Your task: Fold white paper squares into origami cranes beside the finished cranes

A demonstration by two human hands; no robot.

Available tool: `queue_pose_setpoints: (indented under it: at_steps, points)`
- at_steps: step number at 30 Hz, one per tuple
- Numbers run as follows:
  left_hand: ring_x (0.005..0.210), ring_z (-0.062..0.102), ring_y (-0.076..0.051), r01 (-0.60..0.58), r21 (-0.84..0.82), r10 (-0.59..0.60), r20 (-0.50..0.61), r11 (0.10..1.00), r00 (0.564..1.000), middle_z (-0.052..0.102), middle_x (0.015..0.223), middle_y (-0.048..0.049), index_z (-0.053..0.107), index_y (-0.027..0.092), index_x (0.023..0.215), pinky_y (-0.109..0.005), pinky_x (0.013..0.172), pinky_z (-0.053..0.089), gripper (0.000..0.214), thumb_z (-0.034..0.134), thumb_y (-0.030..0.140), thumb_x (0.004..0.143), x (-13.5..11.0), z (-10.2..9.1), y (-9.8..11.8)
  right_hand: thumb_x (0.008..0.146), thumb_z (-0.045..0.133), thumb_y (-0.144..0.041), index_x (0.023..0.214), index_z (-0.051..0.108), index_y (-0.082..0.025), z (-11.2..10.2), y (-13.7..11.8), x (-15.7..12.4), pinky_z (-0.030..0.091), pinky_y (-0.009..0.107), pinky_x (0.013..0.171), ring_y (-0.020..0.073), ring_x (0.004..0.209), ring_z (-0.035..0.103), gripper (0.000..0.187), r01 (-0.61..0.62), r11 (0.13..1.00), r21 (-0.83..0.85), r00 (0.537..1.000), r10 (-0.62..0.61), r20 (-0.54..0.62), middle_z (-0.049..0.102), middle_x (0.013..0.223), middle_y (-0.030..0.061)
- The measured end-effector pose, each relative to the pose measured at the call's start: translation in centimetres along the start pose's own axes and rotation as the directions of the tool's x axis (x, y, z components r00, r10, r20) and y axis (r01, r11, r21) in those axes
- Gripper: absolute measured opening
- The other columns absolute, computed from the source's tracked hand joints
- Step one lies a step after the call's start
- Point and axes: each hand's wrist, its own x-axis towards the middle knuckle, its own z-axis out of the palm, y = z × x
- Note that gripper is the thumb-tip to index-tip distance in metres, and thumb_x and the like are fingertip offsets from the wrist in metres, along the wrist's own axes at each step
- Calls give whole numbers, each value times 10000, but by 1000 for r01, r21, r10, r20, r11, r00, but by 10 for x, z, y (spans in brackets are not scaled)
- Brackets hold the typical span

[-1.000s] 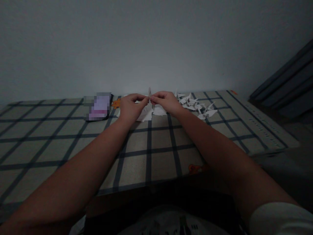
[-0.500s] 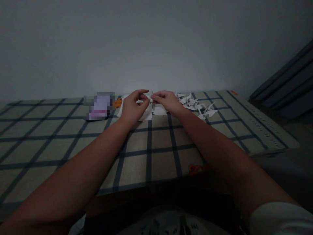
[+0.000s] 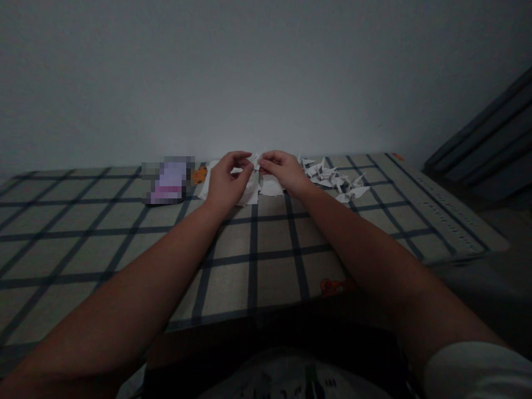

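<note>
A small folded white paper crane [image 3: 257, 158] is held up between my two hands over the far part of the table. My left hand [image 3: 231, 178] pinches its left side with thumb and fingers. From the other side my right hand [image 3: 285, 170] grips it between thumb and index finger. The fingers cover much of the crane. Beneath the hands lie sheets of white paper [image 3: 272, 187], partly hidden by the left hand. Just right of my right hand several finished paper cranes [image 3: 326, 173] lie in a loose heap.
A checked cloth [image 3: 233, 277] covers the table, which meets a plain wall [image 3: 266, 72] at the back. At the left rests a blurred-out phone [image 3: 169, 180], with an orange patch [image 3: 200, 175] beside it. Dark curtain-like folds [image 3: 490, 138] stand at the far right.
Both hands have shifted slightly, and the fingers have changed their hold on the crane. More white paper shows between the fingertips. The phone and the heap of cranes have stayed put.
</note>
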Motion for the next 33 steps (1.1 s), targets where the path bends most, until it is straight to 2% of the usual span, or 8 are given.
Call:
queue_pose_setpoints:
  at_steps: [3,7,9,13,16,20,26,33]
  points:
    - [896,661,-151,236,-279,-242,16,931,970,681,1083,-62,642,214,1076,-249,701,583,285,652,386,848,5,3,-8,807,687,-295,848,594,-194,-2,2,1,511,259,822,106,798,606,143,73,997,-10,997,-73,-10,641,819,-10]
    - [672,632,-102,561,-454,-487,280,692,827,701,908,-61,669,188,908,-224,610,569,243,637,428,887,10,1,-5,805,673,-265,835,623,-182,-3,-2,-2,490,273,857,120,844,598,101,141,981,-136,990,-135,48,655,851,-2]
    - [608,609,-83,611,-487,-503,349,623,791,681,778,-31,677,188,854,-209,616,566,149,657,331,890,11,-1,0,804,671,-247,817,638,-173,-3,-6,-4,482,284,875,129,855,594,82,142,968,-206,989,-131,65,650,846,5]
    - [515,566,-71,632,-536,-533,351,559,770,623,629,-2,668,183,777,-180,571,562,129,658,219,901,14,-4,6,813,680,-277,799,660,-176,-5,-7,-5,473,290,880,141,891,584,104,212,940,-269,977,-193,95,627,877,18]
    - [466,538,-47,667,-571,-564,382,480,732,604,597,4,651,169,753,-114,500,519,182,615,172,932,17,-5,9,859,639,-351,764,644,-174,-10,-3,-1,482,299,830,147,867,568,201,251,927,-279,966,-219,140,594,853,21]
    - [518,599,-39,716,-600,-535,498,356,683,652,653,-14,655,123,798,-96,570,531,164,578,114,942,16,-8,11,874,631,-376,724,620,-175,-14,-3,1,474,318,828,147,830,549,251,288,889,-355,957,-251,148,574,805,15]
    - [506,592,-48,693,-545,-508,474,472,719,660,638,-27,667,105,766,-108,520,499,146,631,105,907,13,-11,12,836,679,-295,823,653,-172,-13,-2,3,463,328,874,152,876,578,126,289,897,-334,957,-258,134,630,866,20]
    - [518,559,-51,655,-405,-434,514,637,740,649,631,-15,710,135,711,-123,490,458,140,836,194,731,19,-19,-4,784,730,-303,857,681,-160,-16,5,5,482,325,843,152,837,603,168,246,917,-314,965,-200,171,679,865,32]
